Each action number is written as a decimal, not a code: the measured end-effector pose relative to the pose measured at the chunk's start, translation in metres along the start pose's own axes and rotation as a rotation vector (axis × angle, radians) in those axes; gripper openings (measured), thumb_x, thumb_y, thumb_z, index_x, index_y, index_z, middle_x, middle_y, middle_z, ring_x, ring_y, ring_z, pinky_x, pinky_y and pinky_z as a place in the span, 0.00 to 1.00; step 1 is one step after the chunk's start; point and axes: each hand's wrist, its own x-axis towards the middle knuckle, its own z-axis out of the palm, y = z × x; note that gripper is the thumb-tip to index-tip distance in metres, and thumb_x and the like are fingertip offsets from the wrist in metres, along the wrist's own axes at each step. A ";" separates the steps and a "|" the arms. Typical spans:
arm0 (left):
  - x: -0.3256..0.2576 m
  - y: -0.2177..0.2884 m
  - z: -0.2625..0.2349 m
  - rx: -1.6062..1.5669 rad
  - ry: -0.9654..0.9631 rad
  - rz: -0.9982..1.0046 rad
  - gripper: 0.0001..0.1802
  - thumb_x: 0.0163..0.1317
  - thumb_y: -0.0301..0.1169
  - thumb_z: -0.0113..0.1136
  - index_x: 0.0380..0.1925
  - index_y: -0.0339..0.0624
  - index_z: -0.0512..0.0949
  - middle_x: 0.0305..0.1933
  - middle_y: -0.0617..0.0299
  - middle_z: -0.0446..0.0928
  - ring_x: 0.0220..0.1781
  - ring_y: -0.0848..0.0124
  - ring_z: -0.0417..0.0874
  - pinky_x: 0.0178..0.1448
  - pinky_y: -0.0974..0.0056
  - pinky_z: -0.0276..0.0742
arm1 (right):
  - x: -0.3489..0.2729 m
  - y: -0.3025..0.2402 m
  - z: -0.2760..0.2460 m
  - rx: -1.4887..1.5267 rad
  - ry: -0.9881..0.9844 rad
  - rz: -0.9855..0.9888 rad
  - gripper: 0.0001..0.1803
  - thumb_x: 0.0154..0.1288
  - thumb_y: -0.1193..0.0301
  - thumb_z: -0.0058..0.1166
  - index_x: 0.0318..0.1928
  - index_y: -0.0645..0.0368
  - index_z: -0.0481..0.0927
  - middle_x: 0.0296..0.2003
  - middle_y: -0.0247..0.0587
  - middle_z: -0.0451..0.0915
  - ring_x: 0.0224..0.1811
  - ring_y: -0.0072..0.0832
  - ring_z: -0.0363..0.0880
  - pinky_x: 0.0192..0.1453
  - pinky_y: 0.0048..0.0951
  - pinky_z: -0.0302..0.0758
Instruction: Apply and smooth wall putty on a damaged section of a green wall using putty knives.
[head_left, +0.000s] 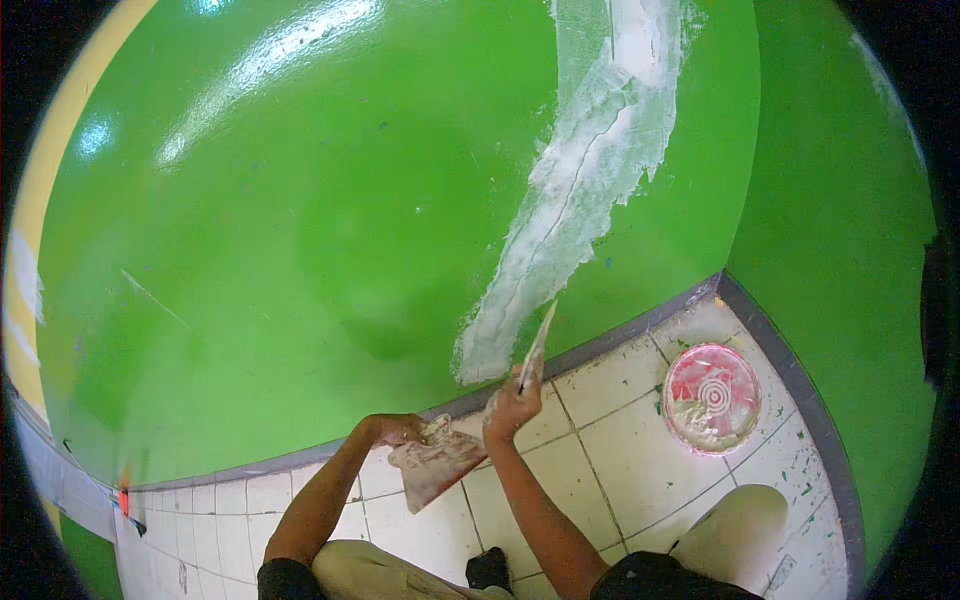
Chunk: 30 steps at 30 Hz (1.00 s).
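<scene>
My left hand (398,430) is closed on the edge of a flat, putty-smeared spreader (440,468), with pale putty heaped near the fingers. In my right hand (514,408) I grip a putty knife (540,345), its thin blade seen nearly edge-on and pointing up at the green wall (300,220). Just left of the blade lies the lower end of a whitish patch (570,200) with a dark crack line along it. That patch runs up the wall to the top of the view. Whether the blade touches the wall I cannot tell.
On the tiled floor (640,460) at right is a round pink lid (712,400) smeared with putty. A grey baseboard (630,328) follows the wall and turns at a corner behind the lid. My bent knees flank the work; green flakes dot the tiles.
</scene>
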 end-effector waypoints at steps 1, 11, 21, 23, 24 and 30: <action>-0.001 0.002 -0.003 0.006 0.000 0.005 0.33 0.55 0.46 0.64 0.59 0.44 0.72 0.60 0.57 0.71 0.57 0.57 0.72 0.58 0.51 0.73 | -0.007 0.018 0.006 0.028 -0.126 0.037 0.26 0.57 0.86 0.48 0.60 0.70 0.72 0.62 0.53 0.71 0.64 0.40 0.70 0.64 0.35 0.68; -0.028 -0.018 -0.008 -0.042 -0.065 -0.130 0.38 0.52 0.46 0.68 0.63 0.48 0.69 0.62 0.52 0.71 0.62 0.58 0.71 0.59 0.52 0.74 | -0.071 0.003 -0.006 -0.058 -0.281 0.092 0.26 0.58 0.84 0.48 0.59 0.67 0.72 0.61 0.56 0.72 0.63 0.39 0.71 0.66 0.34 0.65; -0.032 -0.020 -0.018 0.052 -0.155 0.042 0.40 0.51 0.45 0.69 0.64 0.45 0.68 0.62 0.51 0.71 0.62 0.57 0.71 0.61 0.51 0.73 | -0.100 0.016 0.020 -0.110 -0.368 -0.060 0.25 0.59 0.83 0.51 0.60 0.67 0.72 0.61 0.54 0.72 0.62 0.42 0.72 0.67 0.37 0.63; -0.038 -0.004 -0.014 -0.010 -0.158 -0.017 0.40 0.51 0.44 0.69 0.63 0.43 0.68 0.61 0.51 0.72 0.61 0.57 0.72 0.61 0.51 0.72 | -0.113 0.032 0.003 -0.010 -0.373 0.016 0.22 0.62 0.81 0.51 0.58 0.67 0.73 0.58 0.55 0.74 0.60 0.40 0.73 0.64 0.34 0.67; -0.042 0.000 -0.013 -0.047 -0.155 -0.052 0.39 0.51 0.44 0.69 0.63 0.43 0.69 0.61 0.51 0.72 0.61 0.57 0.72 0.61 0.51 0.72 | -0.108 0.034 -0.001 -0.007 -0.379 0.020 0.22 0.62 0.81 0.51 0.58 0.67 0.73 0.58 0.55 0.74 0.60 0.40 0.73 0.64 0.34 0.67; -0.045 -0.005 -0.007 -0.185 -0.103 -0.123 0.37 0.51 0.41 0.69 0.62 0.43 0.70 0.61 0.52 0.72 0.62 0.57 0.71 0.65 0.51 0.68 | -0.063 0.034 0.014 -0.009 0.006 0.110 0.22 0.63 0.82 0.49 0.59 0.68 0.72 0.56 0.55 0.75 0.56 0.34 0.75 0.53 0.30 0.74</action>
